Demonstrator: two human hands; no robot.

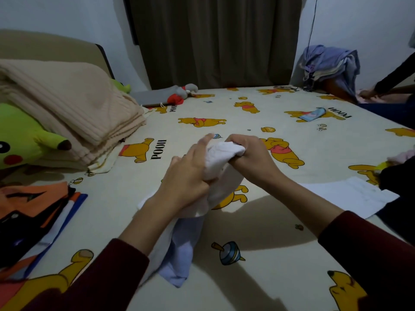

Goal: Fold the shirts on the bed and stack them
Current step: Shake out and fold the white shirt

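Far left on the bed (280, 277): beige folded blanket (74, 104), green plush (20, 135), and nearer us a stack of folded shirts (33, 212), orange on top. Centre: our left hand (186, 176) grips a bunched white shirt (215, 160) held just above the sheet, its tail hanging down toward us; our right hand (249, 153) pinches the same shirt's upper end, fingers curled. Right: a flat white cloth (350, 196) on the sheet; beyond, another person's hand (368, 93) at the bed's edge.
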